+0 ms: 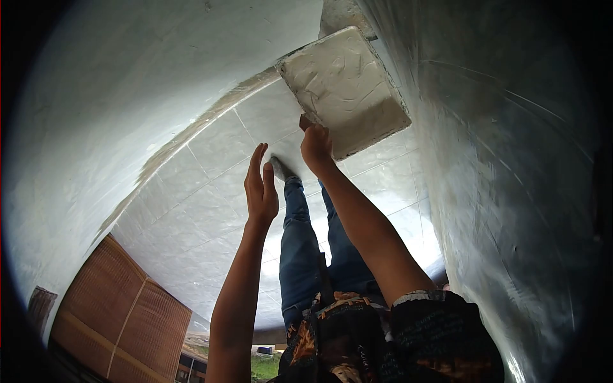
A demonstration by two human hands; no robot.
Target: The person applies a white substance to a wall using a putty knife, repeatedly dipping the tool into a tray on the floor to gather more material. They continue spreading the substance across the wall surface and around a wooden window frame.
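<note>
My right hand is closed around a tool with a brown handle, whose end juts out beside my fist. The rest of the tool is hidden, so I cannot tell its kind. Right beyond this fist, overlapping it in view, lies a rectangular tray with a dark, crusted rim. Off-white, paste-like plaster fills much of it, its surface ridged and smeared. To the left, my left hand is raised with fingers stretched out and nothing in it, above the tiled floor.
Pale, smeared walls rise on the left and right. Light tiles cover the floor, where my shoe stands below my hands. A brown woven screen is at lower left, with green grass outside.
</note>
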